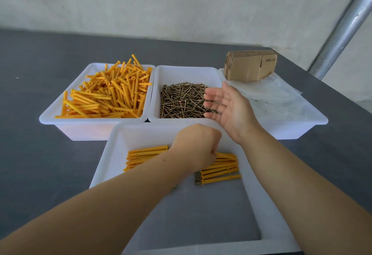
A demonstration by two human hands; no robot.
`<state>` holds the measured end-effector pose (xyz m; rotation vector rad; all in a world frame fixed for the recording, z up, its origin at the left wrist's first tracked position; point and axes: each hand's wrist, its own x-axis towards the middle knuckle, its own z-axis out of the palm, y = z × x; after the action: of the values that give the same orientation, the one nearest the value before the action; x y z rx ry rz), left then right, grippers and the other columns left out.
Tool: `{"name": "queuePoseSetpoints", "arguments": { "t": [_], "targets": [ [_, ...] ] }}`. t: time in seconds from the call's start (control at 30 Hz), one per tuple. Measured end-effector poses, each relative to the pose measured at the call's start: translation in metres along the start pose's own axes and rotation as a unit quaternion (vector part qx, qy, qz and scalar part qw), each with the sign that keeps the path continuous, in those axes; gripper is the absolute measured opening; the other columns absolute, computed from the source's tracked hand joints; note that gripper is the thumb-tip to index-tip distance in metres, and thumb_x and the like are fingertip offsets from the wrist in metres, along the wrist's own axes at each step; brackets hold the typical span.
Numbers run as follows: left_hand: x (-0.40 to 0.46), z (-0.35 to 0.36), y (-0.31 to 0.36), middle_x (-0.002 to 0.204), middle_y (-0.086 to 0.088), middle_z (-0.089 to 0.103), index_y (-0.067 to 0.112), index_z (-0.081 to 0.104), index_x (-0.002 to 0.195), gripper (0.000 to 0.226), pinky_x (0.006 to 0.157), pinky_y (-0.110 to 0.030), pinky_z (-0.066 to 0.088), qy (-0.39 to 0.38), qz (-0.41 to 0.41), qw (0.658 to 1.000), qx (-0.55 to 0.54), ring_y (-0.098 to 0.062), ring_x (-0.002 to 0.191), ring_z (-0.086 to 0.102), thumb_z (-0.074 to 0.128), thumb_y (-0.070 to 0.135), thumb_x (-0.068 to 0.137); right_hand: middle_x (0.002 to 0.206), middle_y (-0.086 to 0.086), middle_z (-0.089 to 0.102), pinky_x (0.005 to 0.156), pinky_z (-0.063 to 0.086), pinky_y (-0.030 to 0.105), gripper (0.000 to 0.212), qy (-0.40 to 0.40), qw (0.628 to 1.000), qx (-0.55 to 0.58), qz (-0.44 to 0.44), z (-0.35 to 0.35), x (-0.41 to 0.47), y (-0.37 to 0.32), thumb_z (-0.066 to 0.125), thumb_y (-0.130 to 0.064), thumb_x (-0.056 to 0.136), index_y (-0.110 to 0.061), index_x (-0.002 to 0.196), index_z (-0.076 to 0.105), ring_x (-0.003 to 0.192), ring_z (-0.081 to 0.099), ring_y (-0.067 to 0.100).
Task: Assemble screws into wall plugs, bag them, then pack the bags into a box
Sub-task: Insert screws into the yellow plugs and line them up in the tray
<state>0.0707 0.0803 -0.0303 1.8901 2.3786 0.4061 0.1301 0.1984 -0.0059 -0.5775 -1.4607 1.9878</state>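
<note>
1. Grey table (50,166) carrying four white plastic trays, three in a back row and one nearer the person.
2. Back left tray (60,111): a loose heap of orange wall plugs (112,95).
3. Back middle tray (181,73): a pile of brass-coloured screws (181,101).
4. Back right tray (302,126): clear plastic bags (271,95), with a stack of flat cardboard boxes (249,65) standing at its far end.
5. Near tray (112,154): finished plugs with screws (219,172) in them, lying in two groups on the floor of the tray, one to each side of the left hand.
6. Left hand (196,146): lowered into the near tray, back of the hand up, fingers curled under at the pile of finished plugs. Whether the fingers grip any plug cannot be told, as the hand hides them.
7. Right hand (227,105): raised over the right edge of the screw tray, palm turned left, fingers straight and slightly spread, holding nothing.
8. Background: pale wall (161,3) and a slanted metal pole (346,23) at the right.
</note>
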Motion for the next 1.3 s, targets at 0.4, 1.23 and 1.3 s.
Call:
{"name": "queuePoseSetpoints", "arguments": {
  "t": [0.4,1.23,1.3],
  "targets": [
    [0.005,-0.007,-0.003,0.085,-0.001,0.059,0.014,0.055,0.085,0.015,0.063,-0.036,0.048,0.069,0.087,0.991,0.078,-0.027,0.086,0.062,0.049,0.024,0.093,0.09,0.004,0.071,0.063,0.055,0.027,0.022,0.011,0.982,-0.161,-0.097,0.0,0.001,0.008,0.059,-0.032,0.091,-0.016,0.091,0.075,0.08,0.067,0.015],
    [-0.007,-0.061,-0.129,0.107,-0.009,0.066,0.017,0.068,0.118,0.028,0.067,-0.036,0.047,0.147,-0.426,0.892,-0.022,-0.027,0.088,0.058,0.059,0.011,0.092,0.142,0.007,0.051,0.108,0.043,0.042,0.044,-0.168,0.575,-0.784,0.166,0.03,0.062,-0.004,0.054,-0.03,0.097,-0.015,0.138,0.056,0.127,0.051,0.027],
    [-0.007,-0.061,-0.126,0.115,-0.009,0.066,0.02,0.066,0.122,0.028,0.067,-0.036,0.048,0.21,-0.396,0.894,-0.024,-0.03,0.097,0.062,0.058,0.017,0.095,0.142,0.009,0.052,0.108,0.043,0.041,0.041,-0.159,0.579,-0.782,0.17,0.031,0.064,-0.001,0.052,-0.026,0.098,-0.013,0.137,0.056,0.127,0.051,0.028]
  ]
}}
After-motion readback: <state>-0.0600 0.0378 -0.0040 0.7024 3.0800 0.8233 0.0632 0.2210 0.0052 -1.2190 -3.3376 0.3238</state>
